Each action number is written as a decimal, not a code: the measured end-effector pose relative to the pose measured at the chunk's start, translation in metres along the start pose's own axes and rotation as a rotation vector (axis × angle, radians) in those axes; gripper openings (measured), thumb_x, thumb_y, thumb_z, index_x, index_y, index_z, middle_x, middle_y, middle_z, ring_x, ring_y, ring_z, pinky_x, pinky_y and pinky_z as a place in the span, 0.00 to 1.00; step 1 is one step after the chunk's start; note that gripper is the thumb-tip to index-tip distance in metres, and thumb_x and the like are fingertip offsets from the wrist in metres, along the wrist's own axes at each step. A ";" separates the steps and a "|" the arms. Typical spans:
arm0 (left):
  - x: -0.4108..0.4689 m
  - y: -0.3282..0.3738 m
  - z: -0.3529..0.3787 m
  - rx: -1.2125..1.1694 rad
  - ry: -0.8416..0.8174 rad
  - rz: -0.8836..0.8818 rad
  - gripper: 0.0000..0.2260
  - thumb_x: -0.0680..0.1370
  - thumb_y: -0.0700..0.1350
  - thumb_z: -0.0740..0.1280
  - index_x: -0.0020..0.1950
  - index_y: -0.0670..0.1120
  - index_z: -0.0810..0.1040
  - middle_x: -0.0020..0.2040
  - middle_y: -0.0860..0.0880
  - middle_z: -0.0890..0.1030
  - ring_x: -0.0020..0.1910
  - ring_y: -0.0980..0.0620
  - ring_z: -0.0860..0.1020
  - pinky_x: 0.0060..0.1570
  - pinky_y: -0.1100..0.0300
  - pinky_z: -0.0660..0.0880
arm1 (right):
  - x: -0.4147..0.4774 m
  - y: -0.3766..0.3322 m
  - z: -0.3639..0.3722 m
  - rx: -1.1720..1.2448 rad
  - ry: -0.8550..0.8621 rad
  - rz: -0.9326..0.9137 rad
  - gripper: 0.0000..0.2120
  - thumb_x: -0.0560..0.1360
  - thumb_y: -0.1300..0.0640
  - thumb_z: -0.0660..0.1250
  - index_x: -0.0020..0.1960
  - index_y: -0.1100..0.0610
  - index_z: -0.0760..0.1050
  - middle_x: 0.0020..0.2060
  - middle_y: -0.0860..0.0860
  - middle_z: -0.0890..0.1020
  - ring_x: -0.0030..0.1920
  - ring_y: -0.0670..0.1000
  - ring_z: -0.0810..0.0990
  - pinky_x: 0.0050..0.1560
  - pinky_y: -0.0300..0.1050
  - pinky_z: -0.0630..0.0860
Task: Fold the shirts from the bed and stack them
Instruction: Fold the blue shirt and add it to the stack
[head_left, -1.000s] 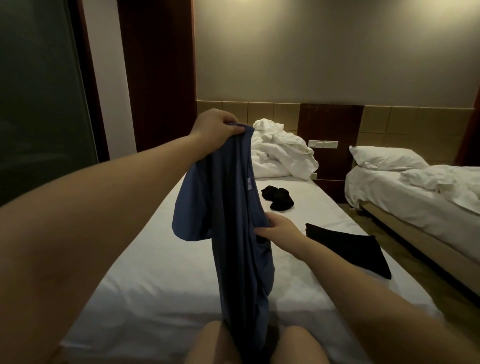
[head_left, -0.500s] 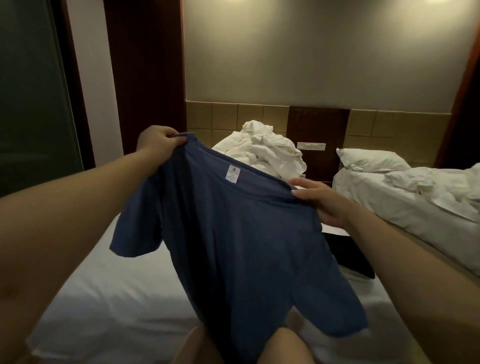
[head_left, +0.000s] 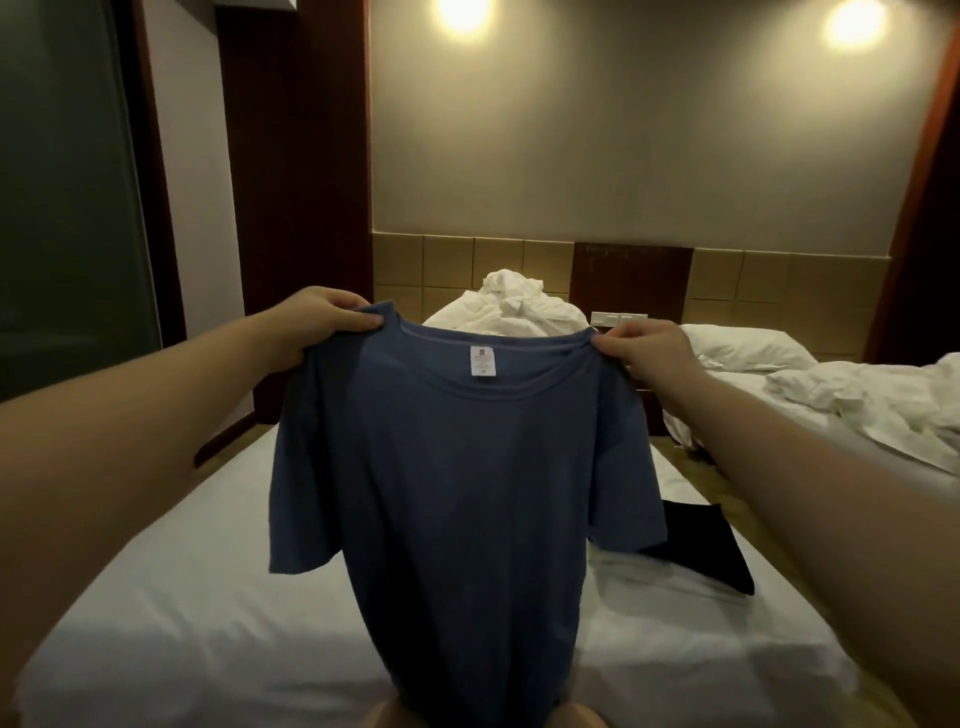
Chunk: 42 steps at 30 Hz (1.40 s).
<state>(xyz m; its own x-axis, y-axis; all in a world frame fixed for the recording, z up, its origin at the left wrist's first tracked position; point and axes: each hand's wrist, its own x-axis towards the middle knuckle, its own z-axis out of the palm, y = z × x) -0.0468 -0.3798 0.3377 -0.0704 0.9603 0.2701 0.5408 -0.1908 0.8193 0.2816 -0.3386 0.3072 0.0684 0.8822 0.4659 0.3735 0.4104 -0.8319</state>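
1. The blue T-shirt (head_left: 467, 467) is held up in the air over the near bed (head_left: 171, 597), spread wide and hanging straight; a second ago it dangled in a narrow bunched strip from the left hand, with the right hand lower down on the cloth.
2. The left hand (head_left: 322, 325) grips the shirt's left shoulder beside the collar, fingers curled over the cloth; the right hand (head_left: 647, 348) pinches the right shoulder in the same way; both arms reach forward.
3. The white neck label (head_left: 480, 361) shows inside the collar; both short sleeves hang free; the hem runs out of view at the bottom edge.
4. My reading: the shirt is now opened and squared, so the shake-out looks done and the folding proper is not yet begun; laying it flat on the sheet seems the likely next step.
5. No box, basket or drawer shows; the bed itself carries the things; on its right side, partly behind the shirt's right sleeve, lies a black folded garment (head_left: 701, 545), probably the start of the stack; crumpled white bedding (head_left: 514, 306) sits at the far end.
6. A second bed (head_left: 883, 467) with a pillow (head_left: 743, 348) stands to the right, apart from the near one.
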 end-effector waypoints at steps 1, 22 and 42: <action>0.000 0.002 -0.003 -0.002 0.004 0.006 0.03 0.76 0.45 0.67 0.47 0.47 0.78 0.48 0.47 0.78 0.48 0.49 0.76 0.47 0.55 0.72 | 0.004 -0.005 -0.002 0.042 0.043 0.012 0.06 0.72 0.57 0.71 0.38 0.58 0.79 0.39 0.51 0.79 0.45 0.50 0.76 0.51 0.49 0.75; -0.008 0.056 -0.046 -0.065 0.021 0.106 0.06 0.77 0.45 0.65 0.51 0.47 0.79 0.52 0.45 0.78 0.52 0.46 0.75 0.53 0.51 0.71 | 0.023 -0.085 -0.076 0.033 -0.857 0.214 0.18 0.70 0.57 0.66 0.58 0.61 0.77 0.53 0.56 0.82 0.51 0.52 0.82 0.49 0.44 0.80; -0.006 0.055 -0.042 -0.049 0.070 0.101 0.03 0.77 0.42 0.64 0.48 0.47 0.78 0.48 0.48 0.77 0.48 0.50 0.74 0.44 0.55 0.70 | 0.014 -0.067 -0.052 -0.210 -0.545 -0.044 0.06 0.77 0.61 0.64 0.43 0.60 0.78 0.38 0.53 0.79 0.39 0.49 0.79 0.38 0.38 0.79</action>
<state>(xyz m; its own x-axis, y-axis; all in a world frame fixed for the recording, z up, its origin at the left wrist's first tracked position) -0.0517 -0.4043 0.4027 -0.0767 0.9194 0.3857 0.5064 -0.2973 0.8094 0.3061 -0.3661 0.3847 -0.4160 0.8798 0.2301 0.5448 0.4437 -0.7116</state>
